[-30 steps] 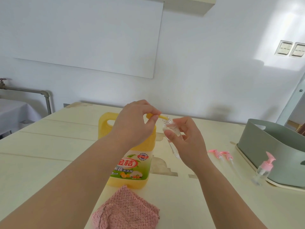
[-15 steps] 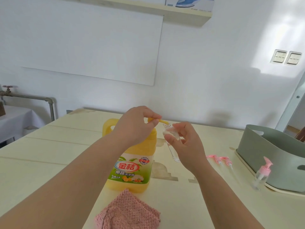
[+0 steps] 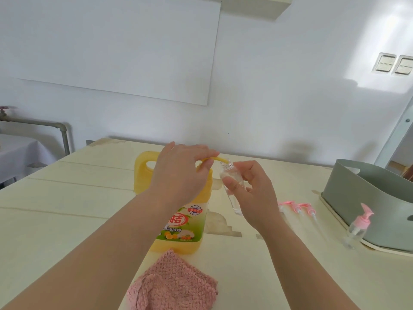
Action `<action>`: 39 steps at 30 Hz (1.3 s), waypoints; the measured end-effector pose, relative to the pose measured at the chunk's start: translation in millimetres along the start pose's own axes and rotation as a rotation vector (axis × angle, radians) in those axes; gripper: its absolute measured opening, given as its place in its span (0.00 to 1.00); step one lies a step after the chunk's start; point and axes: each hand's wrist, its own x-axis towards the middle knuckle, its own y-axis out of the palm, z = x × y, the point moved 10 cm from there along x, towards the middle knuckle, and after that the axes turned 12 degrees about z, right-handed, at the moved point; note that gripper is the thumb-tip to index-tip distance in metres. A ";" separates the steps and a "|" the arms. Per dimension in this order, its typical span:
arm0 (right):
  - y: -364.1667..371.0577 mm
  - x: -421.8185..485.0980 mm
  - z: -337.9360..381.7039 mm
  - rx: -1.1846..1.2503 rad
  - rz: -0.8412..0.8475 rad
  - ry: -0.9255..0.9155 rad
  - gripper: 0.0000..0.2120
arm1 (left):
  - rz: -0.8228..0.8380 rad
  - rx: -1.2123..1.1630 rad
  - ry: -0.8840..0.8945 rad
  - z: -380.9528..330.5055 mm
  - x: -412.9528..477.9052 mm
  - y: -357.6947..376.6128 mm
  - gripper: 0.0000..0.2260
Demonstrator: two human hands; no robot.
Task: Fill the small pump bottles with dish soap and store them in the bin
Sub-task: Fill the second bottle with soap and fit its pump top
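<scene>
A big yellow dish soap jug (image 3: 178, 222) stands upright mid-table. My left hand (image 3: 181, 173) rests on its top, fingers pressed on the yellow pump spout (image 3: 220, 159). The spout's tip sits over the mouth of a small clear bottle (image 3: 230, 182) with no cap, which my right hand (image 3: 250, 193) holds tilted beside the jug. Two loose pink pump heads (image 3: 297, 208) lie on the table to the right. A small clear bottle with a pink pump (image 3: 358, 227) stands against the grey-green bin (image 3: 366, 198) at the right edge.
A pink knitted cloth (image 3: 172, 287) lies at the near edge, in front of the jug. The cream table (image 3: 67, 198) meets a white wall at the back. A grey pipe (image 3: 44, 125) runs along the wall at left.
Both hands hold the same pose at the jug's spout and the small bottle. Only my view has shifted slightly.
</scene>
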 end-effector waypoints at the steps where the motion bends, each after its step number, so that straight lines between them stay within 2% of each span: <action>1: 0.4 -0.4 -0.2 0.011 0.002 0.000 0.10 | 0.001 0.010 0.003 1.0 -0.1 2.3 0.11; 8: -2.1 -0.2 5.7 -0.066 0.027 0.001 0.09 | 0.062 0.025 -0.016 0.5 1.8 1.1 0.12; 16: -6.0 3.0 19.8 -0.062 0.022 -0.041 0.08 | 0.073 -0.107 0.021 1.0 11.2 -2.2 0.12; 26: -0.7 4.0 5.4 -0.010 0.020 -0.037 0.11 | -0.108 -0.135 0.062 4.7 1.5 -0.8 0.10; 32: -0.8 1.8 -5.5 -0.021 0.011 -0.016 0.12 | -0.168 -0.022 0.080 1.4 -3.4 6.3 0.09; 37: 0.4 -0.3 -3.1 -0.011 0.006 -0.003 0.10 | -0.083 0.006 0.032 -1.3 -5.0 5.6 0.11; 39: 0.6 -0.4 0.1 -0.021 0.005 -0.001 0.10 | -0.016 -0.072 -0.016 3.0 -2.0 5.0 0.11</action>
